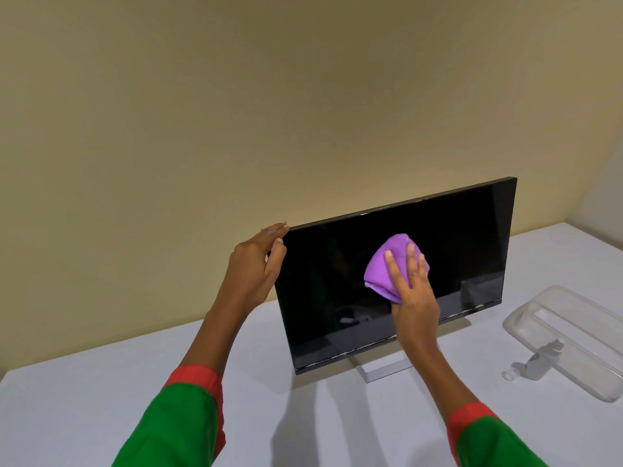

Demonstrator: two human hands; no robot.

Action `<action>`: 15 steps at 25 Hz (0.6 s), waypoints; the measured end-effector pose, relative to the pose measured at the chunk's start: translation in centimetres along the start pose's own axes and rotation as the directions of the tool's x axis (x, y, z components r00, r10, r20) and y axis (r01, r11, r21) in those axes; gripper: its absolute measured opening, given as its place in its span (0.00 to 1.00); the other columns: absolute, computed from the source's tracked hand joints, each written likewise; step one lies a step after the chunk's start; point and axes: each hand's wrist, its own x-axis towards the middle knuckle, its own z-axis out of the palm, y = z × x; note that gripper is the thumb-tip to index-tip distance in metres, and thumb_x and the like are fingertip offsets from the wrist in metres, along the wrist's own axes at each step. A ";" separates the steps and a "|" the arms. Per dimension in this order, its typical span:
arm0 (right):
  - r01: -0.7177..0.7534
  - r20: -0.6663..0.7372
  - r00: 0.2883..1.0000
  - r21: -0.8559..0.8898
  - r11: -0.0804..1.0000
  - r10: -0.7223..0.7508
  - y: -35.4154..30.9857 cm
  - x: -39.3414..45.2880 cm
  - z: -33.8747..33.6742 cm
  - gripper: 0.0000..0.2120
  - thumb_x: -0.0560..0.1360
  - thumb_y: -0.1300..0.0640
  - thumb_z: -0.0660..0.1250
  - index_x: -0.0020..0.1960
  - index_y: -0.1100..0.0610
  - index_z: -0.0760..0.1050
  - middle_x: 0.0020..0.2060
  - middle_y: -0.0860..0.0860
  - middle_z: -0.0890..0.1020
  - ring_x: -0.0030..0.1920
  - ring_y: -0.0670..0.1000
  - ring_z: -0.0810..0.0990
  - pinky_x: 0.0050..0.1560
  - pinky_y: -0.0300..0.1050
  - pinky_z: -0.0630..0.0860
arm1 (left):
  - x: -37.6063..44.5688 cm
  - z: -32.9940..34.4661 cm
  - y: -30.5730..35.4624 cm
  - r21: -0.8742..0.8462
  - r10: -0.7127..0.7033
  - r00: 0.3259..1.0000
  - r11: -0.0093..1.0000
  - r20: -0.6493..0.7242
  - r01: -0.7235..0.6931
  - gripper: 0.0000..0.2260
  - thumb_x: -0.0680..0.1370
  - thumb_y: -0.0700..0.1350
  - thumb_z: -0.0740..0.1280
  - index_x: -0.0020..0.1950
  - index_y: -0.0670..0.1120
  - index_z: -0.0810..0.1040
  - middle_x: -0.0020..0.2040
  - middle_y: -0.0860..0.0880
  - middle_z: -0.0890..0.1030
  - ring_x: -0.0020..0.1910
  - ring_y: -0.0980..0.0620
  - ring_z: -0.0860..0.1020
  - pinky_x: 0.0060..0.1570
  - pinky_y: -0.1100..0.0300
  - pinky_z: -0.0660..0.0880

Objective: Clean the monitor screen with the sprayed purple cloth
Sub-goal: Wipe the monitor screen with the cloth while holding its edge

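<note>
A black monitor (337,281) stands on a white table, its screen dark and facing me. A bunched purple cloth (384,267) lies against the middle of the screen. My right hand (409,291) presses the cloth flat onto the glass with straight, spread fingers. My left hand (258,264) rests on the monitor's upper left corner, fingers extended along the top edge and thumb at the side bezel.
A clear plastic tray (573,335) lies on the white table (101,399) to the right of the monitor, with a small clear spray bottle (536,362) lying at its near edge. The monitor's stand (381,367) sits below the screen. A beige wall is close behind.
</note>
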 end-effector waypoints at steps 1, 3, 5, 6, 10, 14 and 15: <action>0.002 0.013 1.000 -0.008 1.000 -0.002 -0.1 -1.1 0.2 0.45 0.64 0.77 0.69 0.74 0.50 0.61 0.75 0.54 0.59 0.74 0.60 0.57 0.53 0.63 0.78 | -0.1 0.0 -0.1 -0.015 -0.006 1.000 1.000 -0.005 0.006 0.19 0.76 0.49 0.53 0.64 0.49 0.75 0.67 0.50 0.75 0.66 0.54 0.71 0.65 0.65 0.63; 0.105 0.033 0.994 -0.053 0.993 -0.103 -0.7 -3.2 0.9 0.43 0.63 0.76 0.70 0.72 0.51 0.63 0.73 0.55 0.63 0.73 0.60 0.58 0.54 0.63 0.78 | -0.1 -0.1 -0.3 -0.048 -0.017 1.000 0.999 -0.012 0.016 0.19 0.76 0.49 0.53 0.63 0.49 0.76 0.66 0.51 0.76 0.65 0.55 0.72 0.66 0.63 0.64; 0.313 0.081 0.949 -0.100 0.945 -0.305 -1.4 -4.2 1.4 0.34 0.68 0.69 0.70 0.71 0.53 0.66 0.71 0.57 0.67 0.72 0.61 0.60 0.59 0.64 0.74 | 0.0 -0.3 -0.4 -0.105 -0.032 0.999 0.994 -0.020 0.030 0.19 0.76 0.49 0.54 0.62 0.49 0.77 0.64 0.51 0.77 0.65 0.56 0.72 0.67 0.61 0.65; 0.415 0.109 0.909 -0.130 0.900 -0.403 -1.8 -4.1 1.6 0.28 0.73 0.65 0.66 0.71 0.52 0.66 0.70 0.58 0.68 0.72 0.62 0.61 0.61 0.64 0.72 | 0.0 -0.4 -0.5 -0.129 -0.040 0.999 0.991 -0.022 0.037 0.19 0.76 0.49 0.54 0.61 0.49 0.77 0.63 0.51 0.78 0.64 0.57 0.72 0.67 0.61 0.65; 0.549 0.111 0.836 -0.177 0.817 -0.538 -3.9 -1.0 1.3 0.21 0.82 0.62 0.47 0.70 0.52 0.68 0.70 0.57 0.68 0.70 0.63 0.65 0.66 0.63 0.67 | 0.2 -0.2 -0.7 -0.140 -0.049 0.998 0.989 -0.027 0.045 0.19 0.76 0.49 0.54 0.61 0.49 0.77 0.63 0.52 0.78 0.63 0.59 0.72 0.65 0.66 0.64; 0.415 0.000 0.907 -0.170 0.894 -0.421 -3.5 1.6 0.1 0.23 0.78 0.66 0.56 0.71 0.51 0.66 0.72 0.56 0.66 0.72 0.62 0.62 0.67 0.62 0.66 | -0.1 0.0 -0.9 -0.110 -0.019 1.000 0.994 -0.020 0.017 0.19 0.77 0.48 0.53 0.63 0.49 0.75 0.65 0.52 0.76 0.67 0.58 0.69 0.67 0.63 0.63; 0.376 -0.018 0.923 -0.162 0.912 -0.383 -3.0 1.7 0.1 0.27 0.75 0.68 0.61 0.72 0.51 0.66 0.72 0.56 0.65 0.73 0.62 0.61 0.66 0.62 0.66 | -0.2 0.1 -1.0 -0.104 -0.015 1.000 0.995 -0.016 0.013 0.19 0.77 0.47 0.53 0.64 0.50 0.75 0.66 0.52 0.75 0.68 0.59 0.68 0.68 0.62 0.62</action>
